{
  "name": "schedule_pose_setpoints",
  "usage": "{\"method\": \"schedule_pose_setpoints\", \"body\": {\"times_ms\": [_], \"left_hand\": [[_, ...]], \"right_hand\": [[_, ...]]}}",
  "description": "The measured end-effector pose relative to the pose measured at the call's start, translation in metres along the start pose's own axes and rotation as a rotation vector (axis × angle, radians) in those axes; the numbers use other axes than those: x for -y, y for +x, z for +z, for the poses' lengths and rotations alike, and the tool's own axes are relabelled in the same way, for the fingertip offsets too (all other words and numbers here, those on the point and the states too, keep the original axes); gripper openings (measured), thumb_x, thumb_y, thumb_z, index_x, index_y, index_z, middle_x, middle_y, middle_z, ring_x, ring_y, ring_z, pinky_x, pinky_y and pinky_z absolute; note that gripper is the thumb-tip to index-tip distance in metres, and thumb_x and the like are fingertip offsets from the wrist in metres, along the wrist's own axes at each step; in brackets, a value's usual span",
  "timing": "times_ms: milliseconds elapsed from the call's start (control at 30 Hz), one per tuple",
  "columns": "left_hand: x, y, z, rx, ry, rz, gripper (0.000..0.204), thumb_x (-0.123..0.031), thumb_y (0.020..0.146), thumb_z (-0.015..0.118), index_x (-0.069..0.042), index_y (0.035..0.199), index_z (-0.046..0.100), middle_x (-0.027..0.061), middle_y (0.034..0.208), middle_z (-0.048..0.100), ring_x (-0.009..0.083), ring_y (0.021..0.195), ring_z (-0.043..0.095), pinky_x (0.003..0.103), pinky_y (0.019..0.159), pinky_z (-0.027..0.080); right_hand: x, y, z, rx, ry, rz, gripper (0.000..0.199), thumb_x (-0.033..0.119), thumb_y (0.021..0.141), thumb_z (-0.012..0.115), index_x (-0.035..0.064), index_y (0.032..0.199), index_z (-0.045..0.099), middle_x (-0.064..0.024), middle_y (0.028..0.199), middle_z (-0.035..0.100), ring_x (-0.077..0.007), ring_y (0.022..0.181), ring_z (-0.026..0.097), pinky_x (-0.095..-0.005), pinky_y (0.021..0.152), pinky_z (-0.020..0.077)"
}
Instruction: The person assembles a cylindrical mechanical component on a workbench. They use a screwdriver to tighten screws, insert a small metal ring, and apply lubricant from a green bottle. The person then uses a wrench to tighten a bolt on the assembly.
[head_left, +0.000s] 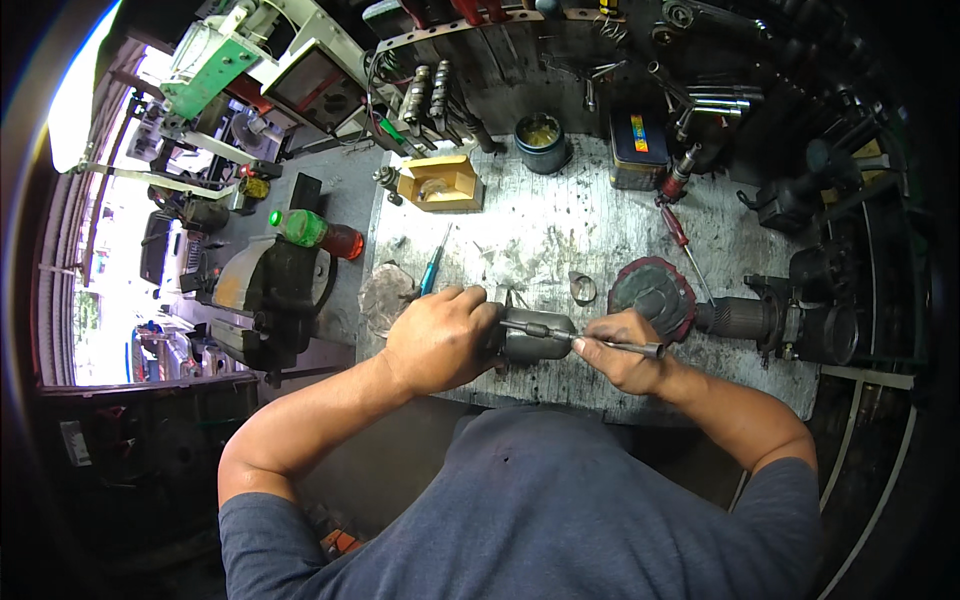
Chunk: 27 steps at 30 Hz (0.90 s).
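A dark grey metal cylinder [535,347], like a small motor body, lies sideways at the near edge of the workbench. My left hand [445,335] is closed round its left end, with the fingertips hidden. In my right hand [622,350] is a thin metal socket wrench [555,333], pinched between thumb and fingers. Its rod crosses above the cylinder and meets my left fist; whether the fist also grips it, I cannot tell. The wrench's flared socket end [653,350] sticks out to the right of my right hand.
A red-rimmed round dark pad [652,298] and a geared motor part [740,318] lie right. Behind are a red screwdriver [675,228], dark tin [638,150], grease tub [541,143] and small open box [441,184]. Left are a blue-handled screwdriver [431,275], bottle [315,233] and vise [270,300].
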<state>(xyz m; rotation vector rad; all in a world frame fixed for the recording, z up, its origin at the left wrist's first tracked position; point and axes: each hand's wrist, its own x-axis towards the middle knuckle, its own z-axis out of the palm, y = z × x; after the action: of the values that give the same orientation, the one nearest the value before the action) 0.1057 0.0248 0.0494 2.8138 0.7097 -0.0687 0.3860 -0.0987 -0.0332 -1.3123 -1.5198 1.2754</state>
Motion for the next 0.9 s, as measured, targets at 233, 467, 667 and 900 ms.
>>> {"method": "schedule_pose_setpoints", "body": {"times_ms": [233,467,667,900], "left_hand": [[0.006,-0.007,0.012,-0.082,0.000,0.009,0.056,-0.035,0.075,0.095,-0.008,0.119,0.075,0.0079,0.103,0.068,0.0292,0.092,0.071,0.042,0.080,0.061],[-0.003,-0.018,0.015,-0.148,0.011,-0.046,0.052,-0.033,0.076,0.095,-0.007,0.116,0.076,0.0075,0.102,0.067,0.0292,0.090,0.070,0.043,0.079,0.060],[0.016,-0.002,0.001,0.001,-0.064,-0.067,0.065,-0.041,0.076,0.097,-0.006,0.124,0.070,0.0123,0.109,0.072,0.0340,0.104,0.075,0.047,0.090,0.063],[0.024,-0.018,-0.006,-0.100,-0.076,-0.027,0.076,-0.031,0.074,0.097,-0.004,0.138,0.066,0.0154,0.116,0.076,0.0351,0.106,0.075,0.048,0.100,0.059]], "right_hand": [[-0.012,0.009,-0.005,0.243,0.632,0.484,0.042,0.031,0.108,0.067,0.0029,0.077,0.068,-0.0074,0.062,0.060,-0.0191,0.050,0.051,-0.0373,0.049,0.0416],[-0.021,-0.006,-0.004,0.255,0.853,0.423,0.037,0.031,0.107,0.070,-0.0008,0.091,0.080,-0.0044,0.068,0.065,-0.0107,0.056,0.054,-0.0289,0.053,0.0414],[-0.104,0.000,-0.037,-0.311,-0.084,-0.005,0.027,0.024,0.108,0.070,-0.0013,0.117,0.072,-0.0071,0.091,0.072,-0.0223,0.084,0.069,-0.0411,0.074,0.0524],[-0.118,0.019,-0.015,-0.350,-0.953,0.338,0.055,0.002,0.091,0.074,0.0008,0.145,0.064,-0.0260,0.135,0.068,-0.0461,0.128,0.064,-0.0546,0.110,0.0522]]}}
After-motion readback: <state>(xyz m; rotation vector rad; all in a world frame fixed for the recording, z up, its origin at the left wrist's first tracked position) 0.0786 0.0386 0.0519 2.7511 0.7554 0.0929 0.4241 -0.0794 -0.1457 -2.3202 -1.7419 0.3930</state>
